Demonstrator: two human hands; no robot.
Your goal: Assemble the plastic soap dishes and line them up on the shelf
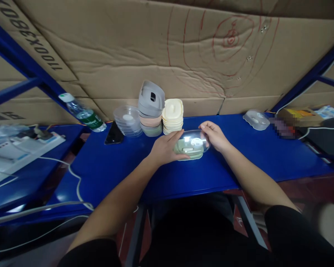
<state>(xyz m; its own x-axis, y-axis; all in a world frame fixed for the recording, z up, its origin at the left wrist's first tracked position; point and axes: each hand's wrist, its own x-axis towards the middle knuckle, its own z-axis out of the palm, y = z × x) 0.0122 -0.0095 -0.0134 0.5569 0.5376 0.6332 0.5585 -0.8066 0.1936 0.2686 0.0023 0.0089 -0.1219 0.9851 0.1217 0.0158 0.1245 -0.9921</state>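
A pale green oval container (188, 150) lies on the blue table (122, 167) with a clear plastic lid (195, 141) on top of it. My left hand (164, 149) rests against the container's left side, fingers curled round it. On the lid's right edge my right hand (214, 135) is closed, fingers bent over the rim. Behind them stand a stack of clear lids (127, 121), a stack of grey, pink and green containers (151, 109) and a stack of cream containers (173, 115).
A black phone (114, 133) and a tilted water bottle (82, 112) lie at the left. One clear lid (256, 119) sits far right near a box and white cables (308, 116). Cardboard (183, 52) walls the back. White cables (75, 185) trail off the left edge.
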